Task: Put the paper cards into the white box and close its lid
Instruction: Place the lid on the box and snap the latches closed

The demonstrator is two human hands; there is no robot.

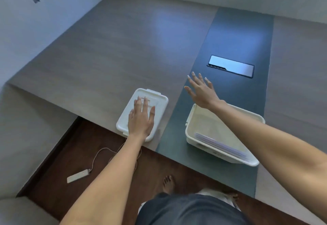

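lid: lying flat lower centre on the surface, long axis running up-right, left hand pressing it with fingers spread | white box: lower right, paper cards leaning inside | right hand: hovering open, empty | handling: lid is looking light, stiff, slick; grip its long rims

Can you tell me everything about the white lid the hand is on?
The white lid is a rounded rectangle that looks like plastic, with a raised rim and small clip tabs at its near and far ends. It lies flat on the grey table near its front edge, apart from the open white box to its right. The left hand rests palm-down on it, fingers spread.
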